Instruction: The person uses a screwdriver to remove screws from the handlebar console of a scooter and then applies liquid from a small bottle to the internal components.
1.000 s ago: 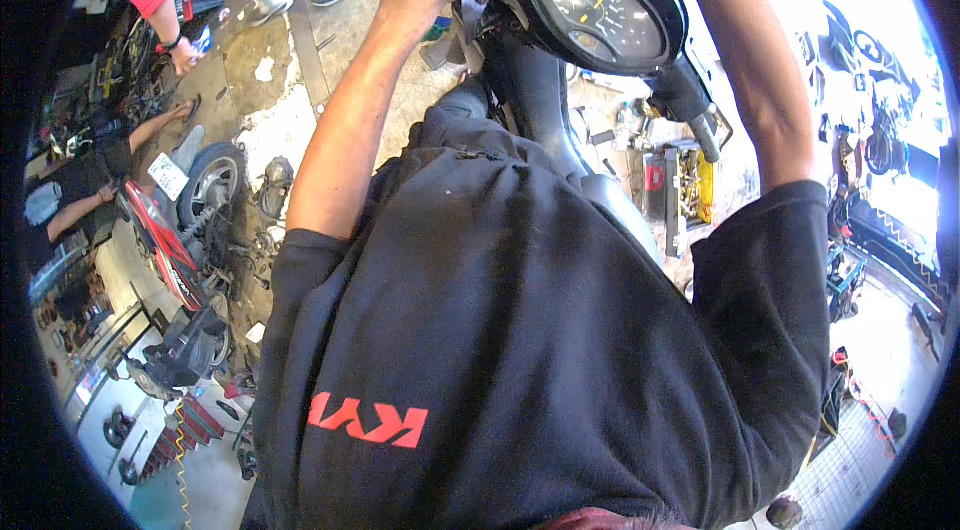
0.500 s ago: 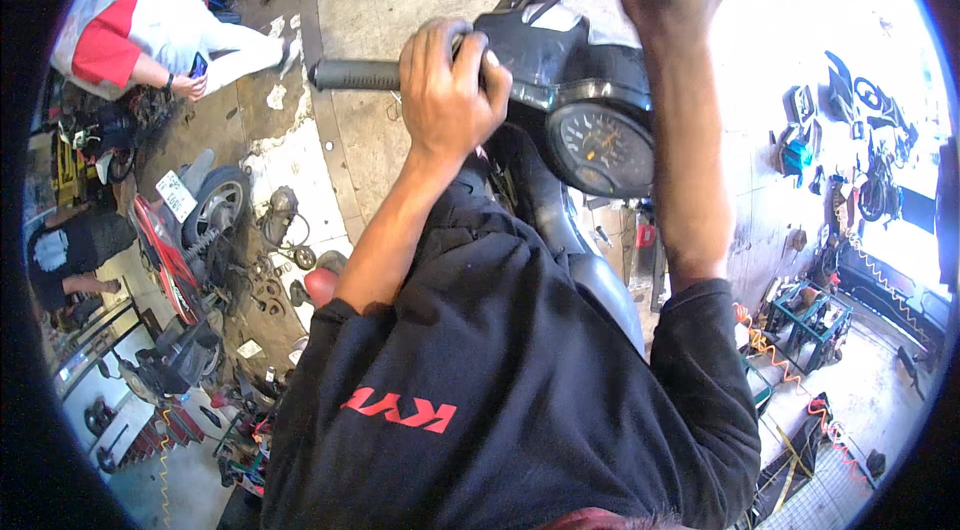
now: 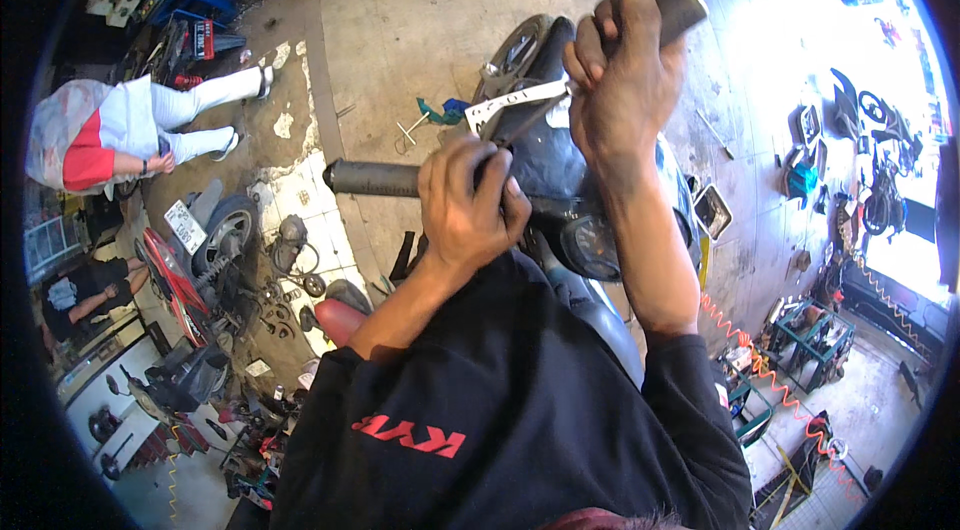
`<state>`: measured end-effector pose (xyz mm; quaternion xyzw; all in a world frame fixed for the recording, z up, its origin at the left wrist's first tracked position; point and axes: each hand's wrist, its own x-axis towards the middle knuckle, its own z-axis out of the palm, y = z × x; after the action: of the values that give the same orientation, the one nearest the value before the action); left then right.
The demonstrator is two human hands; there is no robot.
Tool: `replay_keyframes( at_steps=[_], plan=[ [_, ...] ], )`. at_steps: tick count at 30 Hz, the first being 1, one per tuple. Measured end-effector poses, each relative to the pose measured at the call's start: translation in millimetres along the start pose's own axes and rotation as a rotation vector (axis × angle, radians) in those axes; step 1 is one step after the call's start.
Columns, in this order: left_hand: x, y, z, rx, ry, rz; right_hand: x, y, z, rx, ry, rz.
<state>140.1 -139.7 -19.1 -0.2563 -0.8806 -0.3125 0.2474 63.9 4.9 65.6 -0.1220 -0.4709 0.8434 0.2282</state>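
Note:
My right hand (image 3: 625,95) is closed on the dark handle of a screwdriver (image 3: 678,15), its thin shaft slanting down-left toward the scooter's front cowl. Fingers of my left hand (image 3: 470,200) curl over the handlebar beside the shaft's lower end; the screwdriver's tip is hidden there. A rubber grip (image 3: 375,178) sticks out leftward. Beyond them are a white plate (image 3: 515,100) and the front wheel (image 3: 505,55). Below my right hand, the speedometer (image 3: 585,248) is partly covered by my forearm.
A person (image 3: 120,135) in white trousers stands at left; another in black (image 3: 85,300) is lower left. A red motorbike (image 3: 175,285) lies among loose parts (image 3: 290,245). An orange coiled hose (image 3: 760,365) and green racks (image 3: 810,335) are at lower right, motorbike parts (image 3: 880,200) at right.
The view has shifted, showing more floor and the front wheel ahead. My right hand and screwdriver have come lower, closer to my left hand. The person in white now holds an arm closer in.

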Motion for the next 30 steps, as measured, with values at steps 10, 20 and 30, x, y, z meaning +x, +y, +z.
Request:
replay_keyframes(
  at_steps=[10,20,30],
  plan=[
    [-3.6,-3.7,-3.4,0.013,-0.071,-0.003,-28.6,3.5,-4.5,-0.041,-0.009,-0.164],
    [-3.4,-10.1,-5.9,-0.063,-0.024,0.063,-10.4,8.5,1.0,-0.004,0.118,0.116],
    [-7.6,-13.6,-2.7,-0.102,0.075,0.083,-49.3,10.7,4.5,-0.207,-0.044,-0.168]
  ],
)
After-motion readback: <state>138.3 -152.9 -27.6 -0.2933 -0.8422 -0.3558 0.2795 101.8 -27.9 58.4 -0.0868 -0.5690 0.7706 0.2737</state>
